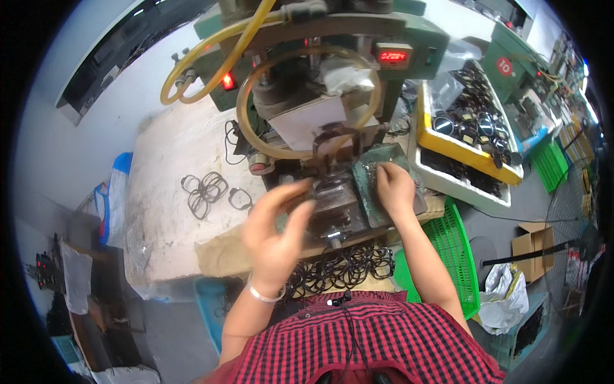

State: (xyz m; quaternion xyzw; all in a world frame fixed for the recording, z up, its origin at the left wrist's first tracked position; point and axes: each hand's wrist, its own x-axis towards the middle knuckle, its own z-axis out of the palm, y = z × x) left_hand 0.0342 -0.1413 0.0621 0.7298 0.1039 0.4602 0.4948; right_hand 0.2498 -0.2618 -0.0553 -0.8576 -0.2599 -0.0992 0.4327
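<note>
Left hand (272, 238): thumb and fingers stood apart, with nothing visible between them, beside the press bed (327, 208); blur hid any contact.
Right hand (395, 189): its fingers bent over a green metal block (369, 203), perhaps steadying it; whether they gripped or merely rested could not be told.
Dark curved piece (350, 148): it stood blurred above the bed, beyond the left fingertips, its support unclear.
Dark frames (339, 265): these lay heaped between bed and torso, probably for short reach; a few loose loops (214, 184) lay leftward on the bench (166, 147).
Yellow hose (281, 153): it looped before the green press (419, 57), presumably slack to allow movement.
Yellow-walled box (470, 157): stacked rightward, seemingly saving room.
</note>
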